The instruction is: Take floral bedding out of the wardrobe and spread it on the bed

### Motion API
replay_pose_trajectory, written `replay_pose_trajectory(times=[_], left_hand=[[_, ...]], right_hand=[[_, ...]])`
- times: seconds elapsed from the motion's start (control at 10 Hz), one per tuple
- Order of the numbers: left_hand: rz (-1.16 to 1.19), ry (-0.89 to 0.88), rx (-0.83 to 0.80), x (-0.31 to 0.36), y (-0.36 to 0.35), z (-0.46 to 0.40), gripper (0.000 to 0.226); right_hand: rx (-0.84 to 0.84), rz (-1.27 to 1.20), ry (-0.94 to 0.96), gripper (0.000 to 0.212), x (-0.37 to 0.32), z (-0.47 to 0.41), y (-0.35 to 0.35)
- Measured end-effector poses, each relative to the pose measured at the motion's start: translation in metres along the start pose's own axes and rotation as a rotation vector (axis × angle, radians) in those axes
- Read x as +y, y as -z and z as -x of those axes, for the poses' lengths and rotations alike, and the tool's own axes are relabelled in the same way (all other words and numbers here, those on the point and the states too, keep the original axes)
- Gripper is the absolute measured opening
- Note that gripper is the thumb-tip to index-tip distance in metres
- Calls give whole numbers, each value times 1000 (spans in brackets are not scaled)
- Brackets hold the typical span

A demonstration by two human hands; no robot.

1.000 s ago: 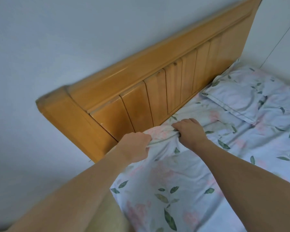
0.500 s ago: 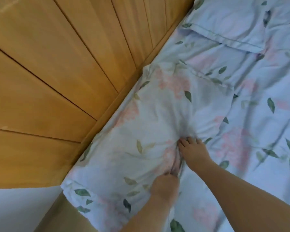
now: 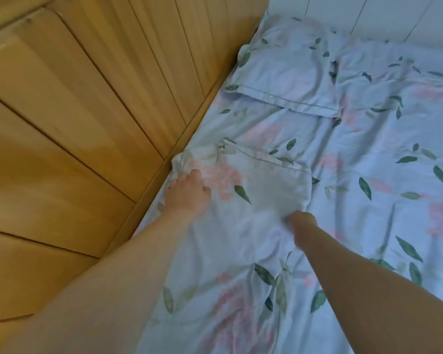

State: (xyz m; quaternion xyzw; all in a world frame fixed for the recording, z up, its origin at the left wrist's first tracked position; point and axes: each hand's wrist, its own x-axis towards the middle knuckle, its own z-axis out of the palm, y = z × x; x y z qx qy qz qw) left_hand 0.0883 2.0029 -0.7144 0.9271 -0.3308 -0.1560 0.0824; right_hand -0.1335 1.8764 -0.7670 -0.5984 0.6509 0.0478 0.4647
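Note:
A pale blue floral sheet [image 3: 368, 200] with pink flowers and green leaves covers the bed. On it, against the headboard, lies a flat floral pillow [image 3: 269, 185] in the same print. My left hand [image 3: 187, 190] grips its near corner by the headboard, fingers curled into the bunched fabric. My right hand [image 3: 302, 223], blurred, pinches the pillow's lower edge. A second floral pillow [image 3: 287, 72] lies farther along the headboard.
The wooden slatted headboard [image 3: 100, 123] runs along the left side, close to my left hand. A white panelled wall or wardrobe [image 3: 368, 16] stands behind the far side of the bed. My forearms cross the lower part of the view.
My hands have moved apart: the left went up to the pillow's corner at the headboard, the right stays at the lower edge. The pillow lies flatter and the view has pulled back.

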Motion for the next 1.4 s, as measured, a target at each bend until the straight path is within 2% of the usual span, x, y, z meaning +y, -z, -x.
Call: replay_pose_trajectory(times=[0.1, 0.2, 0.3, 0.4, 0.5, 0.6, 0.7, 0.8, 0.9, 1.0, 1.1, 1.2, 1.3, 1.4], left_hand=[[245, 370, -96, -33, -30, -23, 80], [386, 443, -108, -47, -54, -20, 84], [354, 355, 45, -51, -51, -22, 45], [315, 269, 190, -55, -34, -27, 30], [291, 288, 292, -65, -23, -28, 33], [176, 298, 293, -58, -27, -15, 33], [-2, 29, 297, -37, -46, 18, 47], [-147, -351, 218, -26, -60, 58, 58], [-269, -424, 90, -51, -74, 79, 62], [-301, -335, -114, -88, -82, 73, 62], [-284, -310, -183, -85, -74, 69, 63], [-264, -332, -107, -69, -53, 84, 64], [-273, -342, -117, -63, -13, 116, 66], [-221, -325, -114, -55, 35, 153, 61]], right_hand=[[-27, -565, -253, 35, -4, -18, -6], [-182, -746, -329, 24, 2, -16, -10], [-332, -787, -280, 27, 1, -12, -7], [-325, -773, -260, 14, -8, -18, 0], [-106, -683, -166, 11, -20, -27, 18], [272, -383, -64, 19, -22, -38, 30], [492, -14, 8, 43, -18, -17, 10], [493, 186, 473, 54, -6, 26, -32], [183, 630, 762, 66, 31, 48, -78], [-17, 798, 607, 67, 54, 43, -101], [28, 815, 592, 67, 44, 46, -94], [52, 805, 584, 67, 35, 68, -76], [-36, 812, 534, 69, 24, 111, -49], [-32, 758, 558, 69, 9, 165, -24]])
